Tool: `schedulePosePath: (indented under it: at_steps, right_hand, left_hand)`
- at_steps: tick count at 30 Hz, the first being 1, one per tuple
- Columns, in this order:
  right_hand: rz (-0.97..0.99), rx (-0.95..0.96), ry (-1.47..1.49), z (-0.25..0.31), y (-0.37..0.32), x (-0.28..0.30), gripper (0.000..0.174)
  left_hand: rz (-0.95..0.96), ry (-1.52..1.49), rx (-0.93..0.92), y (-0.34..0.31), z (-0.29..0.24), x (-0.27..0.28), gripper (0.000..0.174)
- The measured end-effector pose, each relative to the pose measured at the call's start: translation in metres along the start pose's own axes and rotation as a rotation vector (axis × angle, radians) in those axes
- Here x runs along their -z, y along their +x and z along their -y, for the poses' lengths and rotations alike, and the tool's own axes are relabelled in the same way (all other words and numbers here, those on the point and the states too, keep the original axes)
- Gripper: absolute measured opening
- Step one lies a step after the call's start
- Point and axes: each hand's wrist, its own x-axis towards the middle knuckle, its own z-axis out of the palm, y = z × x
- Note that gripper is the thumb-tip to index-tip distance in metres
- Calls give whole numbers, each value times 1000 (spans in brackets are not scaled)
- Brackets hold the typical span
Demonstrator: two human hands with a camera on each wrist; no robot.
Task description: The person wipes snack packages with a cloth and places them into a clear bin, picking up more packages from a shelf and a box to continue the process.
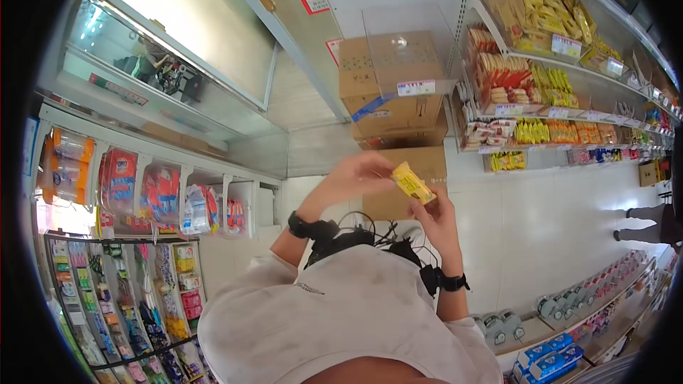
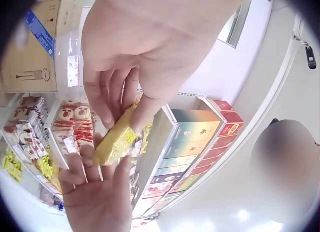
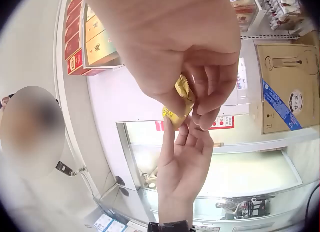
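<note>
A small yellow snack packet (image 1: pixel 414 183) with printed characters is held between both hands in front of the chest. At its upper left end, my left hand (image 1: pixel 363 176) pinches it between thumb and fingertips. My right hand (image 1: pixel 435 222) grips the lower right end, thumb on one side and fingers on the other. In the left wrist view the wrapper (image 2: pixel 116 142) stretches slantwise from one hand to the other. Seen from the right wrist, its crimped edge (image 3: pixel 185 86) shows beside the right thumb, and the right fingers hide part of the packet.
Shelves of wrapped snacks (image 1: pixel 526 78) stand at the right. Cardboard boxes (image 1: pixel 391 64) are stacked ahead, near a glass-fronted counter (image 1: pixel 135 64). Hanging packs (image 1: pixel 160 188) line the left side. Another person's legs (image 1: pixel 644 224) show at far right.
</note>
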Motion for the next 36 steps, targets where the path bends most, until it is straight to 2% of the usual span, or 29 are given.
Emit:
schedulePosePath:
  at_steps: [2, 4, 7, 8, 11, 13, 15, 18, 21, 23, 27, 33, 36]
  right_hand:
    - [-57, 31, 39, -12, 6, -3, 30]
    - [-128, 20, 97, -19, 10, -10, 28]
    - [-266, 29, 36, -31, 21, -30, 23]
    - [-320, 56, 98, -32, 26, -43, 20]
    - [-391, 127, 9, -49, 37, -71, 23]
    - [-523, 150, -40, -47, 49, -106, 20]
    - [-593, 126, -68, -42, 49, -136, 16]
    - [-637, 133, -39, -39, 71, -178, 14]
    - [-630, 103, -35, -44, 76, -202, 18]
    - [-630, 117, -26, -44, 83, -212, 18]
    - [-676, 129, -36, -49, 95, -221, 18]
    - [-701, 127, 6, -62, 117, -236, 18]
    - [-708, 127, 30, -69, 127, -240, 19]
  left_hand:
    - [-98, -11, -4, 15, 10, 52, 21]
    - [-279, -41, -131, 43, 20, 119, 22]
    - [-557, -83, -176, 91, 25, 231, 25]
    - [-634, -90, -199, 110, 21, 268, 25]
    - [-866, 72, -406, 178, 23, 373, 25]
    - [-1093, 476, -601, 237, 29, 445, 26]
    - [-1205, 521, -742, 248, -6, 456, 28]
    - [-1283, 563, -766, 282, -27, 498, 34]
    - [-1263, 520, -564, 317, -11, 543, 37]
    - [-1251, 627, -606, 325, -3, 556, 38]
    - [-1179, 668, -623, 321, -21, 552, 40]
    - [-1139, 914, -403, 314, -33, 561, 32]
    - [-1214, 981, -472, 315, -28, 566, 31]
